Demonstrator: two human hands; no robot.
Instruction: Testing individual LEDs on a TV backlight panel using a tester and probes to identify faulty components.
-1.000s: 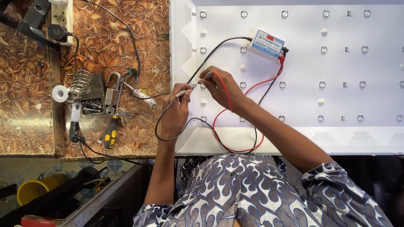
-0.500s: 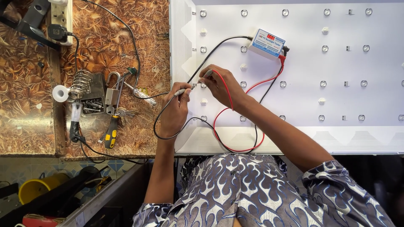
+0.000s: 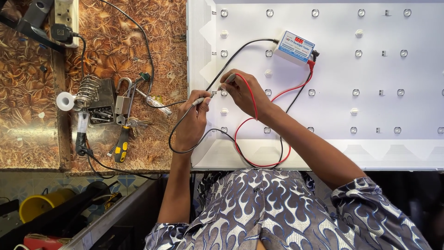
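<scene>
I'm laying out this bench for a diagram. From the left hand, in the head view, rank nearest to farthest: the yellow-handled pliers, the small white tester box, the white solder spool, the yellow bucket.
From the left hand:
1. Yellow-handled pliers, just left of it on the brown table.
2. Small white tester box, up and right on the white panel.
3. White solder spool, farther left beside the coil stand.
4. Yellow bucket, bottom left, below the table.

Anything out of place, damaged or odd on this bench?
Nothing looks damaged or spilled. The left hand and right hand each hold a probe to the white panel; the tester box lies askew on it, leads looping loosely.
</scene>
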